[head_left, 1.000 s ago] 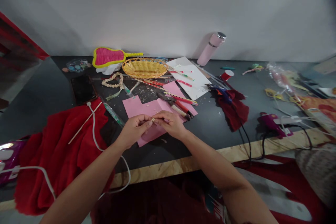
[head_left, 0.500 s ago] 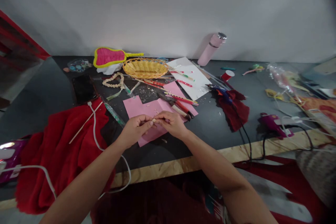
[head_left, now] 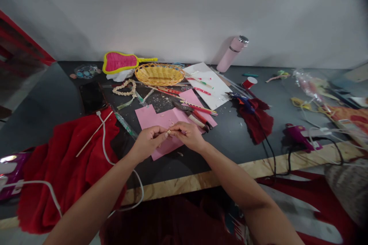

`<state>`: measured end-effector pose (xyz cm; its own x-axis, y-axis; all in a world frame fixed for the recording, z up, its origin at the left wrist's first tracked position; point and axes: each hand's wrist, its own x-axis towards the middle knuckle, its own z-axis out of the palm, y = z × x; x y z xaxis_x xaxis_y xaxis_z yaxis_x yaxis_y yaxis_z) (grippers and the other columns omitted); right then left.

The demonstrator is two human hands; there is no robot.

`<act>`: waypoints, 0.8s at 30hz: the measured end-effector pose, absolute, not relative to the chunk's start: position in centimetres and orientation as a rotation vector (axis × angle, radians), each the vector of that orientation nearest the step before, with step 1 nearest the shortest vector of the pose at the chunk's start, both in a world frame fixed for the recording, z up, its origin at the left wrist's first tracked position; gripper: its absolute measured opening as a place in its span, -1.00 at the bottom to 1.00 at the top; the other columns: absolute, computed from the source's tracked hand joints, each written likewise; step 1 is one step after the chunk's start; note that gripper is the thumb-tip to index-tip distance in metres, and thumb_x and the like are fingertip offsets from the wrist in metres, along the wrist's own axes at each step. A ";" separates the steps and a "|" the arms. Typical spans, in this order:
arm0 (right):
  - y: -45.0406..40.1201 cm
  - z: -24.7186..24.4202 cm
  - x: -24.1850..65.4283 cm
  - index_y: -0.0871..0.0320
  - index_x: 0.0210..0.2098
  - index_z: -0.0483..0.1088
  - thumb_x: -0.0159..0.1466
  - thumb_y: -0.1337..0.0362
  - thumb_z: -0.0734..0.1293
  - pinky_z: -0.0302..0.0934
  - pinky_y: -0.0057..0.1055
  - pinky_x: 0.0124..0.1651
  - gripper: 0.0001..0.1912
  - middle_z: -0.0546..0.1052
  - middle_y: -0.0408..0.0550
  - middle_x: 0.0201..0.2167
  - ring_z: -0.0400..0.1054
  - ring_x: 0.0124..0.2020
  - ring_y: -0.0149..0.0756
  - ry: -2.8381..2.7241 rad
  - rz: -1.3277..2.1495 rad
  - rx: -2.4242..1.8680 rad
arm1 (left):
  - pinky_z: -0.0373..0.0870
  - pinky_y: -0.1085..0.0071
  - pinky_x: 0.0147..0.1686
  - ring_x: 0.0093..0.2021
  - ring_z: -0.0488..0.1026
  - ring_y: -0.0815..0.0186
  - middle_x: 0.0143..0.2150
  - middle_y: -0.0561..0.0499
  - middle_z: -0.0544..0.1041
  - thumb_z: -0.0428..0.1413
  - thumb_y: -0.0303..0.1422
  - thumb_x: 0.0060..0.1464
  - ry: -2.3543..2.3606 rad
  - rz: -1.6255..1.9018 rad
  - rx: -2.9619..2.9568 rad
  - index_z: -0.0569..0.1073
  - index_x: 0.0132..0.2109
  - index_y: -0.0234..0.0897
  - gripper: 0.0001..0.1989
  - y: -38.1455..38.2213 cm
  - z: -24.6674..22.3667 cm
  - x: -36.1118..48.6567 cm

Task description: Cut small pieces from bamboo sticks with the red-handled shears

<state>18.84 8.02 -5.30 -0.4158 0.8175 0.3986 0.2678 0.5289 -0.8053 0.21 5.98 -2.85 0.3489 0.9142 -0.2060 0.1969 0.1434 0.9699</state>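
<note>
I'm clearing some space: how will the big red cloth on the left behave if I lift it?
The red cloth will probably be floppy, since it lies in soft folds. It may drag the white cable running across it, and the thin stick lying on top would likely slide off.

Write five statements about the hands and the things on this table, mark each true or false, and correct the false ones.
1. The left hand and right hand meet above the pink paper. True.
2. The right hand grips the pliers. False: the pliers lie beyond it; both hands pinch a small pale piece.
3. A thin stick lies on the red cloth. True.
4. The pink bottle stands inside the wicker basket. False: it stands right of the basket, by the wall.
5. The phone lies left of the heart-shaped braid. True.
</note>
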 end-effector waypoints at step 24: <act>9.3 -5.8 20.0 0.14 -0.22 0.51 0.29 0.34 0.23 0.23 -0.26 -0.09 -0.80 0.55 0.00 -0.31 0.33 -0.25 -0.22 -2.326 0.237 -1.195 | 0.11 0.53 -0.62 -0.61 0.25 0.47 -0.34 -0.05 0.59 0.09 -0.19 0.06 1.283 0.841 1.296 0.45 -0.20 -0.33 -0.71 6.7 -2.7 -0.8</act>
<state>19.97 9.30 -5.77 -0.4828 0.7982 0.3603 0.7091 0.5977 -0.3739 -0.82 6.70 -2.67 0.1690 0.9664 -0.1936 0.2076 0.1571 0.9655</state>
